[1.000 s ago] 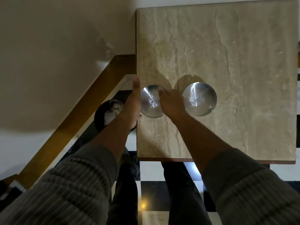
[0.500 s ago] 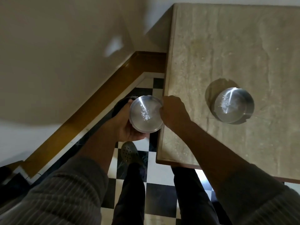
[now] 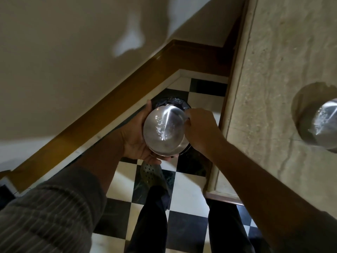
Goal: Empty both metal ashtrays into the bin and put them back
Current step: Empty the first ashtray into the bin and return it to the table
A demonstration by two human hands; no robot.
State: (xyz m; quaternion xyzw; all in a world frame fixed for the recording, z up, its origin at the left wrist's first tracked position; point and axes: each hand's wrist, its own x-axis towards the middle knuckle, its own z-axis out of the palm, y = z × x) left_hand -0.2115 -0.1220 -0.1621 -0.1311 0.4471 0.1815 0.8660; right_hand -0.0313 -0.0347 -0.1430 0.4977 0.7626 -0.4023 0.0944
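Checkered floor (image 3: 184, 181) below: left hand (image 3: 135, 141) cupping metal ashtray (image 3: 164, 130), right hand (image 3: 200, 128) pinching its rim over bin (image 3: 171, 102); second ashtray (image 3: 324, 123) rightward on bench (image 3: 269, 88).

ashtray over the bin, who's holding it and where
Both hands hold the metal ashtray: the left hand cups its left side and underside, the right hand pinches its right rim.

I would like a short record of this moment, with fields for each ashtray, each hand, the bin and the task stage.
held ashtray: over the bin, still holding whitish ash
second ashtray: on the stone table, ash inside
left hand: cups the held ashtray from below
right hand: grips its right rim
bin: dark, on the checkered floor, mostly hidden
stage: nothing emptied yet
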